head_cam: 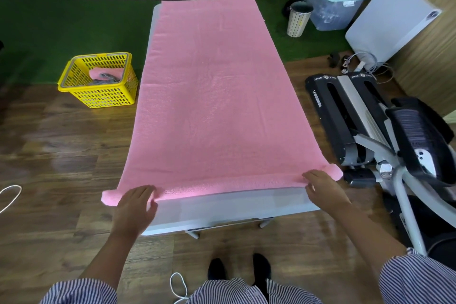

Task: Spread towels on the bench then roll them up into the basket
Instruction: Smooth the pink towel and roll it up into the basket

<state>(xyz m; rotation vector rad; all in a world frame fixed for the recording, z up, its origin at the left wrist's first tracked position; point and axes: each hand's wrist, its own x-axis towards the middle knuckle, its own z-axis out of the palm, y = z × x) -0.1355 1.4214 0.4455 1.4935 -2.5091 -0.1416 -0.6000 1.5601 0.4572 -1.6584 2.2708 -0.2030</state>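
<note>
Striped sleeves (pixel 81 291) frame the bottom edge at six o'clock, and between them I see dark shoes (pixel 237 268) on the wooden floor (pixel 49 155). From there both forearms reach up toward the near end of the bench (pixel 222 210). My left hand (pixel 134 207), at about seven o'clock, lies palm down with fingers together and slightly curled onto the rolled near edge of the pink towel (pixel 212 96). My right hand (pixel 323 189), at about four o'clock, rests the same way, fingers close together and pressed on the roll near its right end; neither hand closes around the cloth. That roll is thin, running across the bench with both ends poking past the hands. Beyond it, toward twelve o'clock, the towel lies flat along nearly the whole bench top. At ten o'clock, on the floor beside the bench and apart from it, stands the yellow basket (pixel 74 89), holding pink and grey rolled cloth. A black stepper machine (pixel 370 126) sits at three o'clock.
</note>
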